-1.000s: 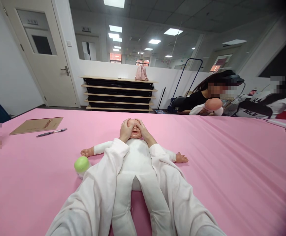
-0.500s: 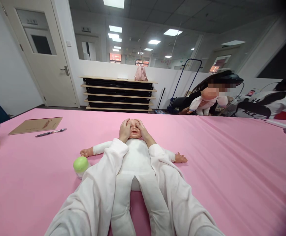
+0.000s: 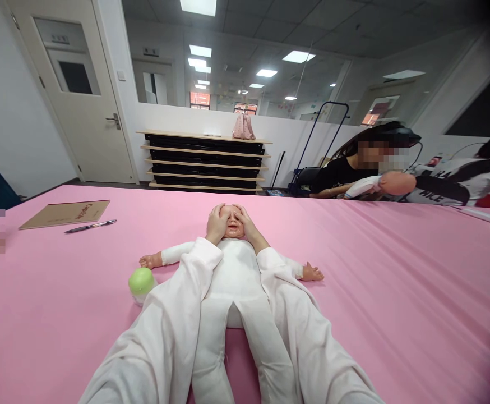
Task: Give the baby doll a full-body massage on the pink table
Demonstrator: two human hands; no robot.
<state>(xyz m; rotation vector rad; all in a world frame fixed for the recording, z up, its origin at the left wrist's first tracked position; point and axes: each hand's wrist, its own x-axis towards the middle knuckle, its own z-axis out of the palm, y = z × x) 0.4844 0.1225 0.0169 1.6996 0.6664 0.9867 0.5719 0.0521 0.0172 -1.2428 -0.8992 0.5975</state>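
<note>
A baby doll with a white cloth body lies on its back, arms stretched to both sides and legs toward me. My left hand rests along the left side of its head, fingers laid over the temple and forehead. Against the right side lies my right hand, in the same way. Both thumbs reach onto the face around the eyes, which they partly cover. The doll's mouth and chin show between my palms. Beside my left forearm stands a small jar with a green lid, partly behind the sleeve.
A pink cloth covers the table. At the left are a brown notebook and a pen. Beyond the far edge, a person at the right has another doll. Shelves bear a pink backpack.
My thumbs have shifted slightly on the doll's face, and the view has moved a little. Across the room, the other person's doll has gone from upright to tilted over to the right.
</note>
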